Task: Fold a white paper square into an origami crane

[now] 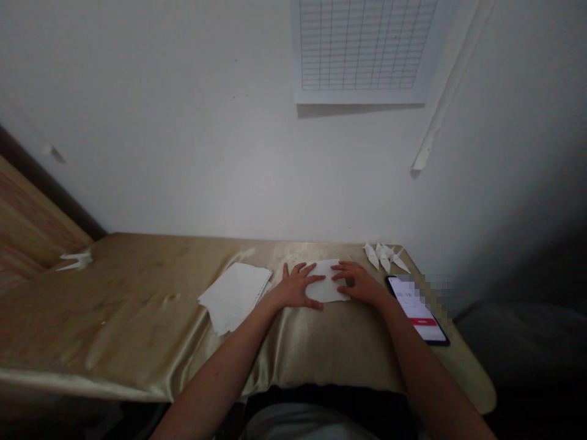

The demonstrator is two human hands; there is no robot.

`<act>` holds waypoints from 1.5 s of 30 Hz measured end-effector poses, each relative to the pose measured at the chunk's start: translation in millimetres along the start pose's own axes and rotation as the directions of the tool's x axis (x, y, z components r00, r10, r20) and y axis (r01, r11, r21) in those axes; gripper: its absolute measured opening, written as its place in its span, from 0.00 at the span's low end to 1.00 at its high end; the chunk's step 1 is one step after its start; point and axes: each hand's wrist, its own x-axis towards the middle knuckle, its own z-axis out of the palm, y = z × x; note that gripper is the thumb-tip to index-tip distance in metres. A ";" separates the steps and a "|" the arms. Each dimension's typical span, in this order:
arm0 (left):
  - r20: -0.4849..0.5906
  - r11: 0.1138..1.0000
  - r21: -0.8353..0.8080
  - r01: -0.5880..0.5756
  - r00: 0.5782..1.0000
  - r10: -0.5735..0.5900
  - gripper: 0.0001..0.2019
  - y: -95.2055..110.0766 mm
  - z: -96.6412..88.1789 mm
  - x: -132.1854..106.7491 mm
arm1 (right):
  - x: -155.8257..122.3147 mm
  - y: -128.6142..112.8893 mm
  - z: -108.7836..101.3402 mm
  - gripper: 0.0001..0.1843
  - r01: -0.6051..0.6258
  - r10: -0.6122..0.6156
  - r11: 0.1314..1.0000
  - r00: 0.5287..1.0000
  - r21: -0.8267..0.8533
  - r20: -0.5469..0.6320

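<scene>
A white sheet of paper (pixel 326 289) lies flat on the cloth-covered table in front of me. Over its left part, my left hand (pixel 298 288) rests with the fingers spread. On the right part of the sheet is my right hand (pixel 360 282), its fingers apart and slightly bent, the tips touching the paper. Neither hand grips anything. Left of my left hand sits a loose stack of white paper (pixel 236 293) with a perforated edge.
Several folded paper cranes (pixel 384 256) stand at the back right, and another folded paper piece (pixel 79 261) is at the far left. A lit phone (pixel 419 315) lies right of my right hand. Behind the table (pixel 137 305) rises a wall with a gridded sheet (pixel 367 49).
</scene>
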 end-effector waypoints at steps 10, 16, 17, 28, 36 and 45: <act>-0.089 0.996 -0.082 -0.045 0.995 0.038 0.25 1.9 -6.4 -1.8 | -3.2 0.1 0.4 0.13 -0.095 0.094 0.991 0.995 0.089 0.020; -0.127 0.992 -0.120 -0.038 0.992 0.023 0.13 0.0 -8.5 -1.6 | -4.0 -0.2 -8.0 0.24 -0.071 0.069 0.986 0.997 0.151 0.016; -0.133 0.991 -0.126 -0.034 0.991 0.017 0.13 -0.7 -8.0 -1.1 | -4.3 0.2 -9.4 0.24 -0.067 0.064 0.986 0.998 0.155 0.021; -0.224 0.985 -0.172 0.013 0.973 -0.052 0.16 -3.8 -5.6 2.0 | -3.2 3.0 -2.2 0.10 -0.187 0.189 0.981 0.981 0.051 -0.037; -0.292 0.985 -0.175 0.001 0.955 -0.053 0.29 -6.9 -3.2 5.7 | 6.1 -5.1 -0.9 0.11 -0.256 0.244 0.927 0.967 -0.274 -0.079; -0.230 0.999 0.038 0.029 0.973 -0.020 0.10 -6.7 0.3 5.6 | 4.1 -5.9 13.5 0.17 -0.281 0.221 0.885 0.955 -0.371 -0.196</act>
